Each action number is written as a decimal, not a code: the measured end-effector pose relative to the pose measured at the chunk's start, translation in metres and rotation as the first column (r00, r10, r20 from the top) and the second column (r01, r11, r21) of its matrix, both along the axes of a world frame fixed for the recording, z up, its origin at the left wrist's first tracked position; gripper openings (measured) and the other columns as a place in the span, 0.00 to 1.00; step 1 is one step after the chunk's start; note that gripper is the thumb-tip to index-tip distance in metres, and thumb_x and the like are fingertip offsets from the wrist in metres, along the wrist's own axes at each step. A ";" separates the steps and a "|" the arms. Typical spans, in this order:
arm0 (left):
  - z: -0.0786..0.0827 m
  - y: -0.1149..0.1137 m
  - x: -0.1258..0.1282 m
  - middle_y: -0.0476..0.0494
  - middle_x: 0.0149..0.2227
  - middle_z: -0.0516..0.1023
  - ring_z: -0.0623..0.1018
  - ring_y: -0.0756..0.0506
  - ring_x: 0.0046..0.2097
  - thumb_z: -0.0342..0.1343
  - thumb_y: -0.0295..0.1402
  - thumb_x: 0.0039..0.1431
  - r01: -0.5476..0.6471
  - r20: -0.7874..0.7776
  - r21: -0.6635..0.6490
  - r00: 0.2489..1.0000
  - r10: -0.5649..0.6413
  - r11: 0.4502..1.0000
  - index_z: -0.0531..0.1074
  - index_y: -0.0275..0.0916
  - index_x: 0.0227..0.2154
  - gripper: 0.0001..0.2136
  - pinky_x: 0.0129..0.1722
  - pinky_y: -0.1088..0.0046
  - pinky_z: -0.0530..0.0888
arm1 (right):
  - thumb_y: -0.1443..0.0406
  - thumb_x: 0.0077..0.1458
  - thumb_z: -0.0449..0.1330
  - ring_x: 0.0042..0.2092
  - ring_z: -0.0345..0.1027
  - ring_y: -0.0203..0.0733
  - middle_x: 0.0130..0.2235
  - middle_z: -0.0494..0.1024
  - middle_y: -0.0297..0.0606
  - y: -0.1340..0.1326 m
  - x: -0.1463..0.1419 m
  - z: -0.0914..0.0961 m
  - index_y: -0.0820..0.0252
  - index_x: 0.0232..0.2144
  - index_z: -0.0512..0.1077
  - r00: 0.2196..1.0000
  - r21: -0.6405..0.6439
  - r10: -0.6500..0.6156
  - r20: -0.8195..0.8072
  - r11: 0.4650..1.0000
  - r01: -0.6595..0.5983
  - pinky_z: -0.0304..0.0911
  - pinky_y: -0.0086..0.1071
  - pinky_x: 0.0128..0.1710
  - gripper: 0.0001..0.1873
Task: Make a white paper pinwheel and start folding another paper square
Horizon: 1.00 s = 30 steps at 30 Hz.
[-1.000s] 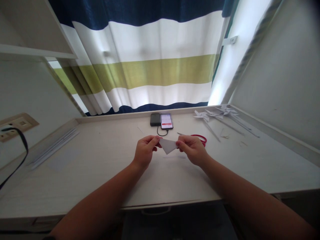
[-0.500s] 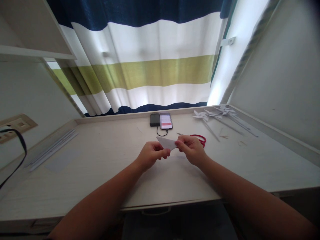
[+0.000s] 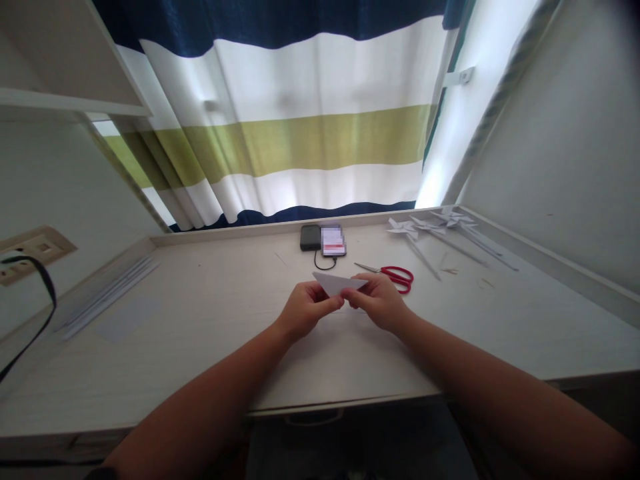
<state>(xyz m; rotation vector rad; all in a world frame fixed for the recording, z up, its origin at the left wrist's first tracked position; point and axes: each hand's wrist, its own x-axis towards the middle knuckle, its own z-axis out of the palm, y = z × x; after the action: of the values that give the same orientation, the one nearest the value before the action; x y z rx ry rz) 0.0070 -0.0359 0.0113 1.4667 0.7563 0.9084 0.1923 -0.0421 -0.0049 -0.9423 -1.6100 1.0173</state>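
Note:
A white sheet of paper folded into a triangle (image 3: 336, 283) is held above the desk, its long edge facing away from me. My left hand (image 3: 306, 311) is closed on its left side, thumb on the near face. On the right, my right hand (image 3: 379, 301) grips the same paper, its thumb close to the left thumb near the lower point. The fingers behind the paper are partly hidden. Just beyond the right hand lie red-handled scissors (image 3: 399, 274), blades pointing left.
A phone (image 3: 333, 241) and a black power bank (image 3: 311, 238) joined by a cable lie at the back. Paper pinwheels (image 3: 404, 229) on sticks lie back right. Rolled paper sticks (image 3: 107, 299) and a flat paper piece (image 3: 129, 319) lie at the left of the desk (image 3: 210, 280).
My right thumb has shifted from the paper's right corner toward its lower middle, close to the left thumb. The right corner now shows, and the scissors are less covered.

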 end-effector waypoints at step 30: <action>0.000 0.007 -0.009 0.50 0.23 0.71 0.67 0.52 0.25 0.66 0.37 0.47 0.015 -0.183 -0.001 0.983 -0.015 1.000 0.76 0.31 0.28 0.12 0.27 0.75 0.62 | 0.57 0.53 0.63 0.23 0.60 0.32 0.21 0.72 0.33 0.005 0.006 0.003 0.62 0.22 0.70 0.989 -0.108 0.145 -0.004 0.984 -0.144 0.54 0.28 0.24 0.16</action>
<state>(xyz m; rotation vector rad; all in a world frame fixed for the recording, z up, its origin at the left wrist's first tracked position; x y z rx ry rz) -0.0018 -0.0288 0.0115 1.5694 0.8785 0.7694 0.1986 -0.0367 -0.0019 -0.9092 -1.6592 1.2131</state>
